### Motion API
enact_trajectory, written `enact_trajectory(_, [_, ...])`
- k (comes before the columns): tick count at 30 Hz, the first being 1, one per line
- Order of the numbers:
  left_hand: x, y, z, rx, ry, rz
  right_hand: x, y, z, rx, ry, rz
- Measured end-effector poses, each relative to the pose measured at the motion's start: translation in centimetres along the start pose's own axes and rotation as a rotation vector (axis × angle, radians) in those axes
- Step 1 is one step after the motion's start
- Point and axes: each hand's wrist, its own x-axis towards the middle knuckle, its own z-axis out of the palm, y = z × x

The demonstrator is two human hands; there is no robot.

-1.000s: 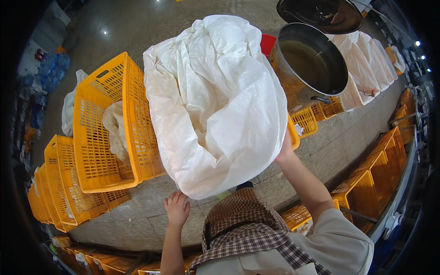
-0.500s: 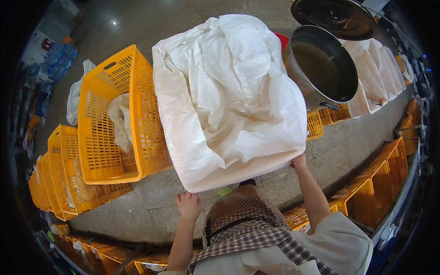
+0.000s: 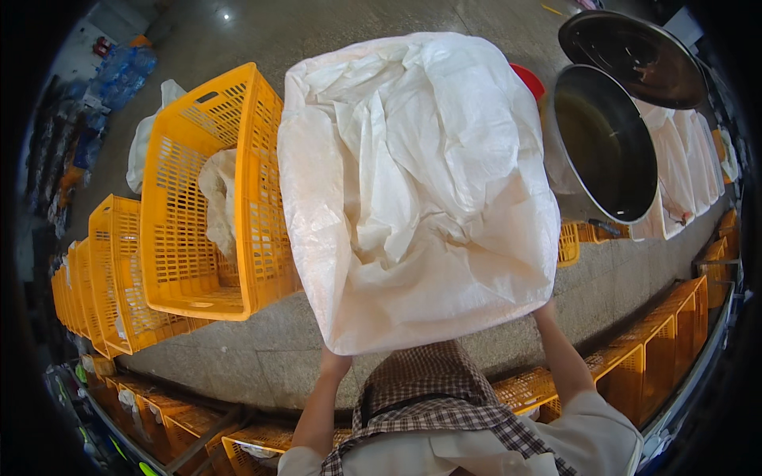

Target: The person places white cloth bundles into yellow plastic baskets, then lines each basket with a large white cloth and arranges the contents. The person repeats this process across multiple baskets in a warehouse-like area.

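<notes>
A large white woven sack (image 3: 421, 182) fills the middle of the head view, its mouth wide and its liner crumpled inside. My left hand (image 3: 334, 363) grips the sack's near edge at the lower left, with the fingers hidden under the fabric. At the lower right corner, my right hand (image 3: 544, 308) holds the same edge. Both forearms reach up from below, on either side of a checkered scarf (image 3: 429, 397).
A tall orange slatted crate (image 3: 198, 198) with white cloth in it stands left of the sack, with more orange crates (image 3: 103, 270) beside it. A big metal pot (image 3: 599, 143) and its lid (image 3: 627, 55) are at the right, near flat white sacks (image 3: 683, 159). Orange crates (image 3: 659, 357) line the lower right.
My left hand, free below the sack a second ago, has come up and taken its near edge. The sack now spreads wider and closer.
</notes>
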Motion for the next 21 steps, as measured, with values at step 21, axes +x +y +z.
enact_trajectory(21, [24.2,15.8,8.5,0.653,-0.100,0.184,19.5,-26.1,21.8,-1.163,-0.208,-0.508])
